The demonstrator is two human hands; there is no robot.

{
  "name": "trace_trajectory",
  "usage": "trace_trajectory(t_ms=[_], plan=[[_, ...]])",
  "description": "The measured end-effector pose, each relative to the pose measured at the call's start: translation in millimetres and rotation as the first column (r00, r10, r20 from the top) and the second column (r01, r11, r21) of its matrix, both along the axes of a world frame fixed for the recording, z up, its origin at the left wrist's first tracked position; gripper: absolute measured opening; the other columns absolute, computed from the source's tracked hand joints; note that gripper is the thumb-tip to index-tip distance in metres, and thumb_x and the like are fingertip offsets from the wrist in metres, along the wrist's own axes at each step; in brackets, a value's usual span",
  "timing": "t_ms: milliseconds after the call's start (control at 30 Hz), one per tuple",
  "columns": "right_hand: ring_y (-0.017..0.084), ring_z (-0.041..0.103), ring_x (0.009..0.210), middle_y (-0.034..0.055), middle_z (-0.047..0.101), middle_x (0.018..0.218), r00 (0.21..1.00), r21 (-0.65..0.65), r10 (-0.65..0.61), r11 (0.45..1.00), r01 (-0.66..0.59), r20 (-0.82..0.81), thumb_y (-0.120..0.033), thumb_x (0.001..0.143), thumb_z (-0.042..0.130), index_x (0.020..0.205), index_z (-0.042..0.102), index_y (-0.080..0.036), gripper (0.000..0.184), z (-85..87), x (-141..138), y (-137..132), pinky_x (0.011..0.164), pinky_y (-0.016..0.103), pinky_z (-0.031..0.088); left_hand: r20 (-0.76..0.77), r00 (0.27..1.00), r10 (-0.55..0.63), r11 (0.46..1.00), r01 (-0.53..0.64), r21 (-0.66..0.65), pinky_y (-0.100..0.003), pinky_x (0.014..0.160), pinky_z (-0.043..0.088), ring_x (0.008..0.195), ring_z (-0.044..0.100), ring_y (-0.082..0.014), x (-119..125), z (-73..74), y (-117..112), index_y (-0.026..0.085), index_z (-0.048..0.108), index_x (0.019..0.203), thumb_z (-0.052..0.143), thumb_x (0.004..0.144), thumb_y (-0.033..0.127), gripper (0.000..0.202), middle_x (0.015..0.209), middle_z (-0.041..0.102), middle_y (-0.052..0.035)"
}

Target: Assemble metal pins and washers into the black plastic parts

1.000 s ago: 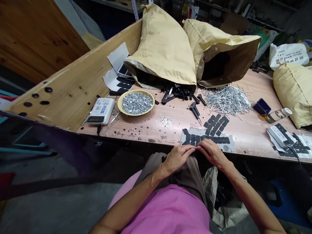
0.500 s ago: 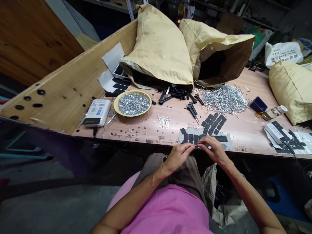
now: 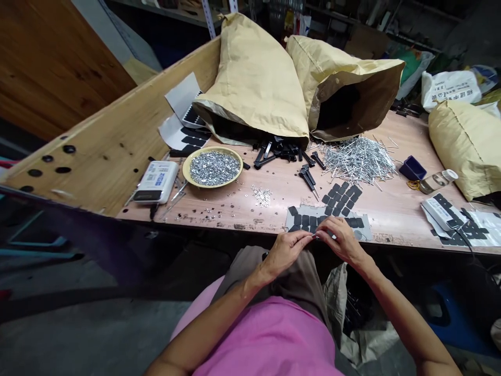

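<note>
My left hand (image 3: 288, 249) and my right hand (image 3: 340, 237) meet just in front of the table's front edge, fingertips almost touching. Both are closed in a pinch on a small, thin metal piece (image 3: 313, 236); its exact kind is too small to tell. Right behind the fingers lies a grey sheet (image 3: 367, 225) with rows of black rounded pads (image 3: 300, 220) on it. More black pads (image 3: 341, 198) spread out behind the sheet. A few black plastic parts with metal shafts (image 3: 308, 178) lie beyond, beside a heap of metal pins (image 3: 358, 162).
On the left stand a yellow bowl (image 3: 212, 184) of small metal washers and a white scale (image 3: 156, 181). Loose washers (image 3: 261, 197) lie nearby. Large paper sacks (image 3: 258, 78) fill the back. To the right are a blue box (image 3: 413, 168), a bottle (image 3: 434, 181) and a white device (image 3: 440, 213).
The view has shifted slightly. Both hands stay together in the same pinch, with only small finger movement around the metal piece.
</note>
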State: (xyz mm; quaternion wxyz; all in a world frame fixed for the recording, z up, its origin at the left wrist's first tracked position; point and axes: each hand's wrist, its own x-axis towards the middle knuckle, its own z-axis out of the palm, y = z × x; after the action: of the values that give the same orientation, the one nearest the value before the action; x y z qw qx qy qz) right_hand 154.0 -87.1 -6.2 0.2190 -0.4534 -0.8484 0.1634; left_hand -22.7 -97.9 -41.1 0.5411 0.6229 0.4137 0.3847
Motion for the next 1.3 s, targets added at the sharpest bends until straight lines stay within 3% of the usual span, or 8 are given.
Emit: trace_trajectory(t_ms=[200,400,567,700,800,933,1100,1300], plan=[[0.014,0.050,0.060,0.0019,0.055,0.060,0.980,-0.023,-0.200,0.980,0.200,0.004,-0.050,0.095,0.025,0.062,0.055,-0.022,0.053,-4.8,1.1,-3.0,0.067,0.030,0.038,0.200,0.971,0.128,0.972,-0.083,-0.220,-0.024,0.064,0.044,0.059,0.056,-0.0123,7.0,0.6,-0.7,0.017,0.070,0.075,0.063,0.076,0.033,0.017,0.068,0.067,-0.0020],[0.017,0.061,0.079,0.0036,0.067,0.084,0.840,-0.389,-0.376,0.895,0.219,-0.392,-0.053,0.084,0.051,0.086,0.066,-0.021,0.035,-23.3,-4.6,-16.8,0.070,0.028,0.047,0.591,0.702,0.398,0.789,0.067,-0.611,-0.022,0.075,0.044,0.075,0.058,-0.0094,23.9,3.5,14.1,0.015,0.067,0.074,0.083,0.054,0.029,0.030,0.087,0.066,-0.0022],[0.017,0.061,0.085,0.0016,0.067,0.084,0.617,-0.561,-0.511,0.817,0.131,-0.599,-0.051,0.075,0.064,0.085,0.067,-0.021,0.032,-39.5,-18.6,-23.8,0.080,0.029,0.047,0.613,0.610,0.502,0.748,0.050,-0.662,-0.023,0.081,0.042,0.080,0.058,-0.0092,46.1,1.7,14.2,0.016,0.068,0.075,0.085,0.051,0.026,0.031,0.089,0.065,-0.0006],[0.012,0.055,0.067,-0.0013,0.061,0.073,0.544,-0.637,-0.585,0.762,0.115,-0.602,-0.050,0.078,0.061,0.083,0.064,-0.021,0.030,-37.1,-16.3,-23.7,0.064,0.025,0.047,0.587,0.666,0.460,0.780,0.013,-0.626,-0.025,0.083,0.044,0.086,0.060,-0.0127,56.4,-1.3,14.9,0.017,0.069,0.077,0.082,0.055,0.032,0.030,0.098,0.066,-0.0035],[0.013,0.053,0.065,0.0004,0.058,0.076,0.620,-0.509,-0.589,0.795,0.330,-0.518,-0.046,0.083,0.055,0.086,0.065,-0.021,0.027,-36.2,9.5,-12.0,0.058,0.025,0.045,0.491,0.798,0.349,0.864,-0.070,-0.499,-0.029,0.087,0.045,0.096,0.060,-0.0171,52.5,-11.7,20.4,0.019,0.069,0.094,0.074,0.066,0.035,0.033,0.108,0.065,-0.0069],[0.019,0.053,0.080,0.0063,0.058,0.086,0.728,0.044,-0.650,0.738,0.673,-0.217,-0.032,0.086,0.052,0.082,0.069,-0.021,0.021,-45.3,76.8,23.8,0.067,0.030,0.044,0.154,0.899,0.410,0.910,-0.390,-0.143,-0.036,0.087,0.047,0.098,0.059,-0.0211,29.1,-47.4,33.2,0.019,0.063,0.111,0.060,0.077,0.037,0.038,0.113,0.062,-0.0111],[0.020,0.048,0.076,0.0086,0.060,0.078,0.663,0.446,-0.703,0.694,0.564,0.256,-0.018,0.089,0.047,0.078,0.067,-0.018,0.023,-61.3,148.2,73.4,0.055,0.027,0.037,-0.173,0.713,0.680,0.663,-0.496,0.561,-0.045,0.094,0.042,0.106,0.055,-0.0274,2.5,-96.1,45.7,0.017,0.059,0.117,0.049,0.087,0.037,0.038,0.110,0.062,-0.0148],[0.017,0.045,0.070,0.0059,0.056,0.070,0.757,0.420,-0.524,0.833,0.361,0.390,-0.008,0.088,0.044,0.070,0.063,-0.018,0.027,-83.4,152.2,80.0,0.052,0.025,0.032,-0.241,0.600,0.763,0.480,-0.276,0.833,-0.043,0.096,0.040,0.120,0.048,-0.0289,6.0,-104.9,45.3,0.017,0.041,0.136,0.052,0.088,0.029,0.051,0.120,0.057,-0.0168]])
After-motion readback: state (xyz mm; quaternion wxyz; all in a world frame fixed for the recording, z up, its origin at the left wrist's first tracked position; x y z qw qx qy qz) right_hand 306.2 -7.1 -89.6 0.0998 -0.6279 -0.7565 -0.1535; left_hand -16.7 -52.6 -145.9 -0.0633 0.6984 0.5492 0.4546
